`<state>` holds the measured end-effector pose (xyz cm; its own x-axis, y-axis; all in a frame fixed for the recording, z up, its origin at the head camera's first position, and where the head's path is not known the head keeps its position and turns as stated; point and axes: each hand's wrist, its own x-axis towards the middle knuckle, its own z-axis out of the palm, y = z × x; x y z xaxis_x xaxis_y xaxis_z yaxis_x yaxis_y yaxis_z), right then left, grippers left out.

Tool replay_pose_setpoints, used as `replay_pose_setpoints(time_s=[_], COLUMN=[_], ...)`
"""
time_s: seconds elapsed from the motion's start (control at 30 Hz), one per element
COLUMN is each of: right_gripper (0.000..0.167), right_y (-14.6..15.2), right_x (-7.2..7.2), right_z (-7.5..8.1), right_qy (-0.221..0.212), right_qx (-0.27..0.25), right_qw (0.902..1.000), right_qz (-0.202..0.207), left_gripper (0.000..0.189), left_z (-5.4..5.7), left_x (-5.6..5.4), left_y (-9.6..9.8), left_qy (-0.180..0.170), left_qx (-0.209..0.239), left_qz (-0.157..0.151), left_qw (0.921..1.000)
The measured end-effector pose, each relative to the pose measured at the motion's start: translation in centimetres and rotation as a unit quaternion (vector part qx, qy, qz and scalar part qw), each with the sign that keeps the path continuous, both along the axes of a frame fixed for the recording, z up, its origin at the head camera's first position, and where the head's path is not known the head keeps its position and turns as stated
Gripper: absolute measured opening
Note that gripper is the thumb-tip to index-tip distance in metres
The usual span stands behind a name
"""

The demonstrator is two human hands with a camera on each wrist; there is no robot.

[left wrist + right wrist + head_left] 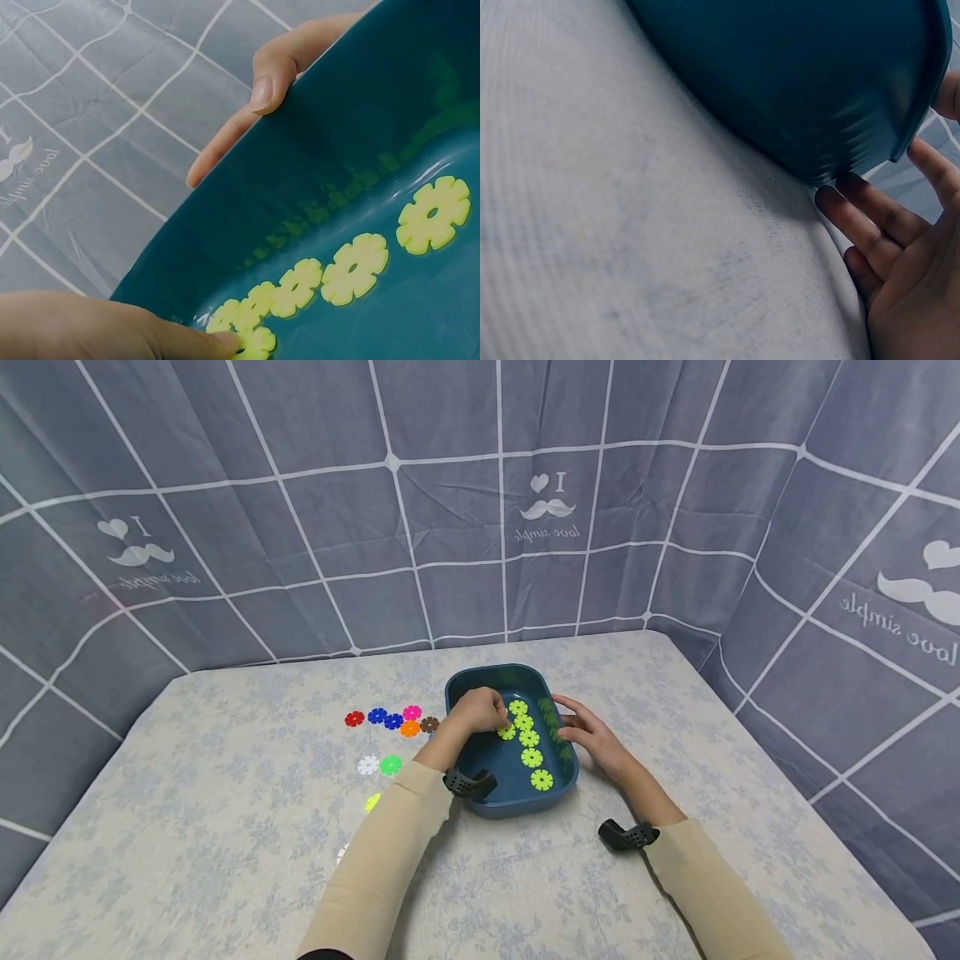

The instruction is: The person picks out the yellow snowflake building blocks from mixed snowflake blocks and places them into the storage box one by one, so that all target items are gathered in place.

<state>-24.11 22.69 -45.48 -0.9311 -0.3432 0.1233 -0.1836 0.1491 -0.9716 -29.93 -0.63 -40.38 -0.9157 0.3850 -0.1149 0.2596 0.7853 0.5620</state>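
A dark teal plastic basin (480,777) stands on the table. Several yellow-green flower-shaped discs (532,757) lie along its floor in a row, with one beside the far end. My left hand (478,710) reaches over the basin's left wall and pinches that side disc (259,343), its fingertips covering part of it. At the basin's right wall, my right hand (596,739) holds the side. Its thumb (264,94) laps the rim, and its other fingers (859,221) press against the outside.
Left of the basin lie red (355,718), blue (377,716), pink (412,713), orange (409,728), brown (429,724), white (368,765) and green (391,765) discs. A yellow disc (372,802) is partly hidden by my left sleeve. A grey-blue curtain (450,527) hangs behind the table (187,793).
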Motion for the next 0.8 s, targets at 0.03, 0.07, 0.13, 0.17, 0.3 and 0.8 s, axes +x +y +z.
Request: replay_pose_setpoints(time_s=[0.03, 0.07, 0.13, 0.17, 0.3, 0.8], right_gripper=[0.058, 0.058, 0.059, 0.059, 0.058, 0.058], right_y=[0.0, 0.0, 0.0, 0.0, 0.0, -0.1], right_x=[0.0, 0.1, 0.1, 0.1, 0.0, 0.0], right_z=[0.0, 0.0, 0.0, 0.1, 0.1, 0.0], right_qy=[0.001, 0.003, 0.003, 0.003, 0.003, 0.001], right_qx=[0.001, 0.003, 0.004, 0.004, 0.001, -0.002], right_qw=[1.0000, 1.0000, 1.0000, 1.0000, 1.0000, 1.0000], right_qz=[0.001, 0.001, 0.000, 0.000, 0.001, 0.000], left_gripper=[0.021, 0.023, 0.028, 0.031, 0.040, 0.054], left_z=[0.0, -0.1, -0.1, -0.2, -0.7, -0.4], left_x=[0.0, -0.1, -0.3, -0.4, -1.0, -0.9], left_y=[0.0, 0.0, 0.1, 0.2, 0.4, 0.5], left_qy=[0.002, 0.002, 0.000, -0.003, -0.009, 0.009], left_qx=[-0.004, -0.007, -0.009, -0.009, -0.012, -0.027], left_qz=[0.001, 0.002, 0.007, 0.010, 0.019, 0.028], left_qw=[1.0000, 1.0000, 0.9999, 0.9999, 0.9997, 0.9992])
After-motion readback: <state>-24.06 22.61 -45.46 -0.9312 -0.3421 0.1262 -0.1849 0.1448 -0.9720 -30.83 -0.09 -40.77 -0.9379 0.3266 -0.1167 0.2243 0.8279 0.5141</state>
